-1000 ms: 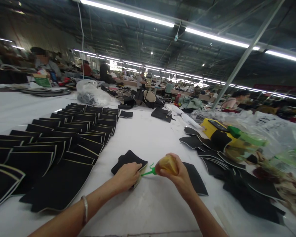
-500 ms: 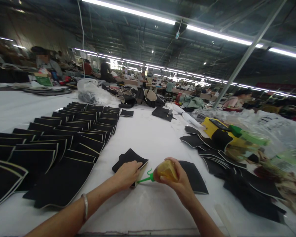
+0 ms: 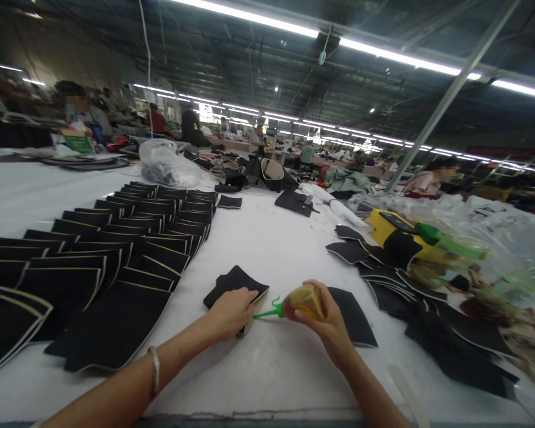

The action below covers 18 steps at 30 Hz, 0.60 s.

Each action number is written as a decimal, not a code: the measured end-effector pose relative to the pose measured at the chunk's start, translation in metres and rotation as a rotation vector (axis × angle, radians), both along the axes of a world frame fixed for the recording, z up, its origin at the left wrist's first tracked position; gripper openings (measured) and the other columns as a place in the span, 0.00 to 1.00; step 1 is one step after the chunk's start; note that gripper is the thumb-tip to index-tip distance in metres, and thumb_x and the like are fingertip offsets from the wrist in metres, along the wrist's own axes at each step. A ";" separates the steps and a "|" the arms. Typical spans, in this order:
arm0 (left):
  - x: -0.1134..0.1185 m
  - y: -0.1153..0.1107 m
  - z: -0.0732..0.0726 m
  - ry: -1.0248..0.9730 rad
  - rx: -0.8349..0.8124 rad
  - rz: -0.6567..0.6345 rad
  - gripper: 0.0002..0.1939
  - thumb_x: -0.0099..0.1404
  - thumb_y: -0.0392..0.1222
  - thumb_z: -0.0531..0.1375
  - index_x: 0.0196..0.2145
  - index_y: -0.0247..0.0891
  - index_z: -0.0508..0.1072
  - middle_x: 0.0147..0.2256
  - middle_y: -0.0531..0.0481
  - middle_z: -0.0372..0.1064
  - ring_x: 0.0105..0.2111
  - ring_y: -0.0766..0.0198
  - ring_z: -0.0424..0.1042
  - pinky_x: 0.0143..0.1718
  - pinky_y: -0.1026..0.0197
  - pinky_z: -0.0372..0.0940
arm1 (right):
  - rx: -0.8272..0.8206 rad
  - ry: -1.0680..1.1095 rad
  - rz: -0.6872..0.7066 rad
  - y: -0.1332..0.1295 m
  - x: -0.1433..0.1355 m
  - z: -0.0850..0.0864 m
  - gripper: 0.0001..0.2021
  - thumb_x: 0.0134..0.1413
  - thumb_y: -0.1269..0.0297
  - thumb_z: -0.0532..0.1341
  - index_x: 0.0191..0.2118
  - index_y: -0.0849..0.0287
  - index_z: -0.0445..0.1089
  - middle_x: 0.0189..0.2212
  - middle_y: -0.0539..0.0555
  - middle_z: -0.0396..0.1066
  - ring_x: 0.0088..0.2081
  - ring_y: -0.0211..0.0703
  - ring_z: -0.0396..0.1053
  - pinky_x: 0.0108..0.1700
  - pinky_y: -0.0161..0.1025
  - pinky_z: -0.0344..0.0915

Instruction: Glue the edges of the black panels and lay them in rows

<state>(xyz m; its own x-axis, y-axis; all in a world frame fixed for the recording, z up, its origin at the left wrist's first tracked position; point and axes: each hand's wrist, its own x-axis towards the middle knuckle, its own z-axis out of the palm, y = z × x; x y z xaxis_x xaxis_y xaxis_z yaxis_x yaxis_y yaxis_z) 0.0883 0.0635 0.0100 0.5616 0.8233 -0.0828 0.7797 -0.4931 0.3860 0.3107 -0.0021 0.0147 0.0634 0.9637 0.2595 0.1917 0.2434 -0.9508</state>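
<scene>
My right hand point(image 3: 330, 324) is wrapped round a squeeze bottle point(image 3: 305, 301) of amber liquid, tilted with its green nozzle point(image 3: 270, 312) toward the left. The nozzle's tip is at the pale edge of a black panel point(image 3: 236, 282), which looks like leather or fabric. My left hand point(image 3: 232, 312) lies over this panel with its fingers closed on it, near the lifted edge; the thumb is hidden. Just right of the bottle, partly behind my right hand, another black panel point(image 3: 354, 318) lies flat.
Overlapping rows of black panels point(image 3: 129, 232) cover the left of the white table point(image 3: 267, 244). More panels point(image 3: 392, 291), a yellow box point(image 3: 381, 226) and clear plastic bags point(image 3: 485, 220) lie at right. A flat pale strip point(image 3: 403, 386) is near the front edge. People work in the background.
The bottle has moved slightly right and up, and its nozzle tip is higher along the panel's edge. My left hand stays on the panel.
</scene>
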 end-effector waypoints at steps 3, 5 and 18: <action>0.001 0.000 0.001 0.006 -0.012 0.008 0.17 0.66 0.37 0.45 0.45 0.40 0.71 0.39 0.45 0.71 0.40 0.56 0.72 0.40 0.59 0.61 | 0.058 -0.057 -0.071 0.013 0.008 0.000 0.27 0.44 0.56 0.70 0.49 0.55 0.61 0.36 0.51 0.66 0.36 0.49 0.67 0.40 0.42 0.66; 0.001 0.001 0.001 0.000 -0.021 0.014 0.18 0.66 0.38 0.45 0.45 0.40 0.71 0.40 0.44 0.71 0.40 0.56 0.72 0.40 0.59 0.61 | 0.094 -0.088 -0.121 0.017 0.011 -0.001 0.27 0.44 0.55 0.70 0.49 0.55 0.61 0.37 0.51 0.66 0.37 0.50 0.67 0.41 0.44 0.67; 0.000 0.001 0.002 -0.033 -0.045 0.002 0.19 0.66 0.38 0.45 0.48 0.39 0.71 0.41 0.44 0.72 0.41 0.56 0.72 0.41 0.58 0.62 | 0.120 -0.116 -0.154 0.016 0.014 -0.003 0.26 0.46 0.56 0.69 0.50 0.54 0.61 0.38 0.51 0.66 0.38 0.48 0.66 0.41 0.43 0.66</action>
<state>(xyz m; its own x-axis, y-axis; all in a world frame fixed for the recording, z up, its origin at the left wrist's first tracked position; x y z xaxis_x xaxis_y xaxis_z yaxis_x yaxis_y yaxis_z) 0.0883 0.0648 0.0124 0.5631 0.8202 -0.1012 0.7669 -0.4730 0.4337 0.3244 0.0134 0.0115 0.1703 0.9066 0.3860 0.3416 0.3131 -0.8862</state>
